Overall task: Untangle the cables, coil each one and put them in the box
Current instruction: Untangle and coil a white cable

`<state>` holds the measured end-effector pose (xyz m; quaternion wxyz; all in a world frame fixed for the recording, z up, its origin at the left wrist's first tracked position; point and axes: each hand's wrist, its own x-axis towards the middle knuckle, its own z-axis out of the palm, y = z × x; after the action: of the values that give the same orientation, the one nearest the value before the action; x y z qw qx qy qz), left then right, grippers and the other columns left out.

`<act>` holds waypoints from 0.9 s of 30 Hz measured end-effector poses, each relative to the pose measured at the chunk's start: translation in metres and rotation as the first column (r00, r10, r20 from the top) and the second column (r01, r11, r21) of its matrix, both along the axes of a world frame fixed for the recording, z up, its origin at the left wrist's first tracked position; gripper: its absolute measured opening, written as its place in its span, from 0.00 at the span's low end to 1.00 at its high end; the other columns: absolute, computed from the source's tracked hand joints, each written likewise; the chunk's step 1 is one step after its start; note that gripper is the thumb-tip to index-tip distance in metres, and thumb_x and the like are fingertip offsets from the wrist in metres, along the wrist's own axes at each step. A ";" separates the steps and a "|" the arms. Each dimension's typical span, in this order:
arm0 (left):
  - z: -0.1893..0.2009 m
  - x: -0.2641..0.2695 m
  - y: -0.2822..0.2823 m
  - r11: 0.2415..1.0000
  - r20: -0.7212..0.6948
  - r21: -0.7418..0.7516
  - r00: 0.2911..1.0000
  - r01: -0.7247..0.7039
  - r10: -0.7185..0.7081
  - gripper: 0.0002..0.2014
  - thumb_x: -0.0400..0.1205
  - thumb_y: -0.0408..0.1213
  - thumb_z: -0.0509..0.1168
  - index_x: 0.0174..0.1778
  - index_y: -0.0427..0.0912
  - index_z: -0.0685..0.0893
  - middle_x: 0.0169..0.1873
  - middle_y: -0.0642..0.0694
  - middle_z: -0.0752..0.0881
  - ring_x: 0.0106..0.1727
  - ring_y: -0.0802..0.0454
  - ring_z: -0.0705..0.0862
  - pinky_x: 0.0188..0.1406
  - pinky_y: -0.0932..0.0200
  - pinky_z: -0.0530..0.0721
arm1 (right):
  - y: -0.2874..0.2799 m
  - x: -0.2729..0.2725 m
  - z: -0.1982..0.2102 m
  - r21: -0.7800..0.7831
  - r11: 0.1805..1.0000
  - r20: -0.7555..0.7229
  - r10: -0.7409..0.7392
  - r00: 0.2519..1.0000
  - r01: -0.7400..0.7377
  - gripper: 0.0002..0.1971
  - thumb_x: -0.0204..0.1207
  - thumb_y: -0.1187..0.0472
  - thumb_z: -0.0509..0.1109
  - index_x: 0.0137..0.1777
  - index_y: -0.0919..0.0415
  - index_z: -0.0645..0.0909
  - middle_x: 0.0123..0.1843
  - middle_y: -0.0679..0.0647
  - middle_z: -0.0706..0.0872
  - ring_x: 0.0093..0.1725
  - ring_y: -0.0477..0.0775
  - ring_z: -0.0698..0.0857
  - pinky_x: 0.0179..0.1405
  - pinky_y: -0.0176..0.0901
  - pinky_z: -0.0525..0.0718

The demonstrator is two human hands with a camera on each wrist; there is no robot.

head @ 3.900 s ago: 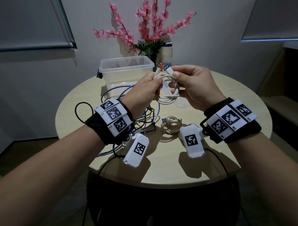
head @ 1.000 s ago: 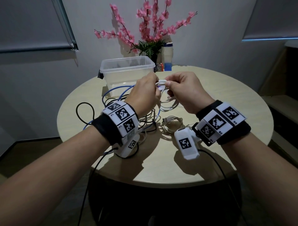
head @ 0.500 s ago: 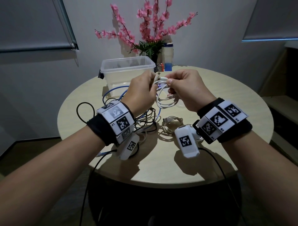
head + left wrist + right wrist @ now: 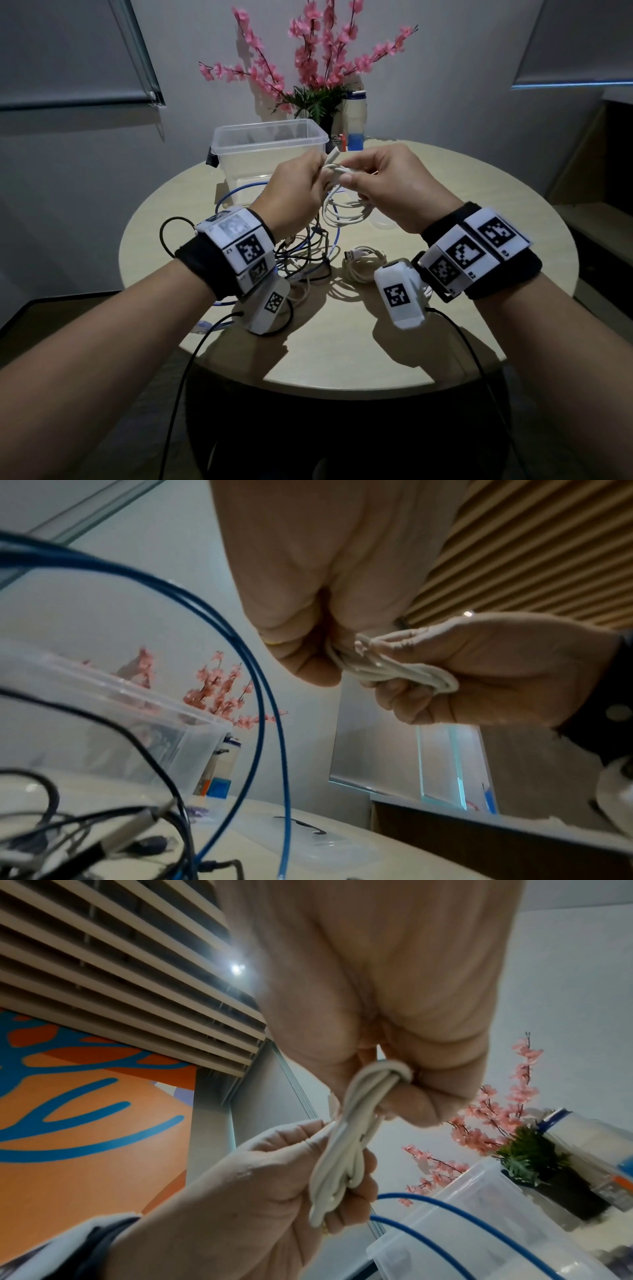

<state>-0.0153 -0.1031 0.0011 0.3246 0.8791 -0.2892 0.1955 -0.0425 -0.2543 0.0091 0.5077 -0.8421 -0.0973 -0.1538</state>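
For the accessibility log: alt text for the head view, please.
Both hands, left and right, grip a coiled white cable above a round table. Tangled cables and a clear box sit behind.

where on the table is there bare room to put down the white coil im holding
Bare table lies along the near edge, and on the far right beyond the right hand. The left-centre is crowded by the tangled cables; another coiled white cable lies mid-table. The held white coil hangs between both hands.
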 end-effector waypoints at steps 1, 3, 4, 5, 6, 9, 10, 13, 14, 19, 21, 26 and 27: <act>0.000 0.001 0.001 0.999 -0.053 -0.026 0.998 0.022 -0.024 0.06 0.86 0.37 0.57 0.45 0.44 0.77 0.31 0.54 0.77 0.36 0.52 0.75 0.32 0.60 0.67 | 0.000 0.000 0.000 0.009 1.000 -0.006 -0.002 1.000 0.002 0.08 0.77 0.64 0.73 0.54 0.62 0.89 0.30 0.43 0.82 0.25 0.35 0.76 0.30 0.31 0.72; -0.001 0.002 0.002 0.985 -0.202 -0.156 0.974 0.071 -0.102 0.09 0.86 0.37 0.58 0.40 0.46 0.78 0.31 0.50 0.80 0.33 0.52 0.79 0.37 0.57 0.78 | 0.000 -0.001 0.000 0.032 0.999 -0.020 0.000 1.000 0.000 0.07 0.78 0.64 0.71 0.51 0.63 0.89 0.29 0.44 0.81 0.26 0.37 0.75 0.30 0.33 0.73; -0.002 0.003 0.003 0.966 -0.280 -0.243 0.948 0.086 -0.154 0.10 0.86 0.37 0.59 0.39 0.46 0.79 0.31 0.47 0.81 0.32 0.52 0.81 0.39 0.54 0.82 | 0.000 -0.002 0.000 0.047 0.999 -0.028 0.008 1.000 -0.006 0.07 0.78 0.66 0.70 0.51 0.64 0.89 0.29 0.45 0.82 0.27 0.37 0.75 0.30 0.33 0.73; -0.002 0.003 0.003 0.939 -0.346 -0.331 0.913 0.096 -0.215 0.11 0.86 0.37 0.59 0.39 0.45 0.81 0.32 0.44 0.82 0.33 0.50 0.81 0.40 0.51 0.83 | 0.000 -0.002 0.000 0.064 0.998 -0.035 0.017 0.999 -0.015 0.07 0.79 0.67 0.69 0.51 0.65 0.89 0.30 0.46 0.83 0.27 0.38 0.75 0.31 0.33 0.74; -0.002 0.003 0.003 0.908 -0.404 -0.409 0.873 0.095 -0.273 0.11 0.86 0.37 0.59 0.40 0.43 0.81 0.33 0.42 0.82 0.34 0.49 0.81 0.40 0.50 0.83 | 0.000 -0.003 0.000 0.083 0.996 -0.037 0.029 0.999 -0.025 0.07 0.79 0.68 0.68 0.51 0.66 0.88 0.32 0.49 0.84 0.28 0.38 0.76 0.31 0.33 0.74; 0.000 -0.002 0.001 0.830 -0.517 -0.555 0.757 0.058 -0.399 0.10 0.87 0.35 0.57 0.46 0.36 0.81 0.39 0.38 0.81 0.37 0.48 0.80 0.39 0.57 0.84 | 0.002 -0.005 0.000 0.181 0.982 -0.018 0.066 0.998 -0.061 0.09 0.79 0.71 0.67 0.55 0.68 0.87 0.41 0.57 0.88 0.33 0.41 0.81 0.35 0.34 0.77; 0.001 -0.003 0.001 0.810 -0.536 -0.583 0.724 0.055 -0.435 0.10 0.87 0.35 0.56 0.49 0.35 0.80 0.39 0.38 0.81 0.37 0.50 0.80 0.38 0.60 0.85 | 0.002 -0.006 0.000 0.232 0.970 -0.006 0.079 0.997 -0.076 0.10 0.79 0.72 0.66 0.57 0.69 0.85 0.42 0.58 0.88 0.33 0.40 0.82 0.35 0.32 0.78; 0.006 -0.006 0.004 0.764 -0.568 -0.642 0.634 0.057 -0.525 0.09 0.88 0.34 0.54 0.50 0.35 0.79 0.39 0.40 0.83 0.37 0.52 0.83 0.37 0.62 0.86 | 0.002 -0.007 -0.002 0.309 0.945 0.021 0.106 0.994 -0.107 0.14 0.79 0.74 0.64 0.64 0.68 0.80 0.40 0.56 0.82 0.31 0.38 0.82 0.35 0.30 0.80; 0.008 -0.007 0.006 0.755 -0.577 -0.654 0.612 0.052 -0.541 0.09 0.88 0.34 0.55 0.47 0.36 0.79 0.38 0.41 0.84 0.35 0.52 0.84 0.36 0.62 0.87 | 0.001 -0.007 -0.002 0.316 0.940 0.029 0.124 0.992 -0.127 0.14 0.79 0.75 0.64 0.64 0.67 0.79 0.39 0.55 0.81 0.32 0.40 0.82 0.36 0.32 0.80; 0.013 -0.010 0.011 0.732 -0.612 -0.681 0.516 0.042 -0.599 0.08 0.86 0.34 0.56 0.46 0.39 0.79 0.33 0.45 0.86 0.33 0.55 0.85 0.34 0.63 0.86 | -0.001 -0.011 -0.001 0.384 0.887 0.066 0.253 0.965 -0.258 0.13 0.80 0.77 0.60 0.62 0.66 0.75 0.39 0.57 0.78 0.33 0.45 0.82 0.37 0.35 0.81; 0.014 -0.011 0.010 0.732 -0.618 -0.681 0.513 0.029 -0.596 0.08 0.87 0.34 0.56 0.46 0.39 0.78 0.33 0.44 0.85 0.33 0.54 0.85 0.36 0.62 0.86 | 0.001 -0.013 -0.001 0.421 0.860 0.078 0.281 0.957 -0.287 0.12 0.81 0.77 0.59 0.58 0.63 0.74 0.39 0.58 0.77 0.31 0.46 0.82 0.34 0.37 0.82; 0.016 -0.011 0.003 0.695 -0.591 -0.719 0.532 -0.008 -0.606 0.06 0.86 0.33 0.58 0.43 0.39 0.75 0.26 0.46 0.84 0.26 0.57 0.83 0.34 0.60 0.86 | 0.011 -0.015 -0.001 0.539 0.802 0.065 0.265 0.962 -0.257 0.09 0.83 0.75 0.57 0.55 0.63 0.71 0.47 0.62 0.75 0.33 0.50 0.82 0.34 0.43 0.85; 0.017 -0.012 0.003 0.686 -0.582 -0.728 0.537 -0.009 -0.611 0.06 0.86 0.32 0.59 0.42 0.39 0.76 0.26 0.46 0.84 0.25 0.57 0.83 0.34 0.60 0.86 | 0.010 -0.016 0.000 0.558 0.791 0.069 0.259 0.963 -0.253 0.08 0.82 0.75 0.57 0.55 0.64 0.70 0.47 0.62 0.76 0.32 0.50 0.83 0.34 0.42 0.85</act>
<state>-0.0268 -0.1005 0.0181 0.7329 0.6259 -0.1848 -0.1923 -0.0581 -0.2439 0.0086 0.7492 -0.6353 -0.1579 -0.1007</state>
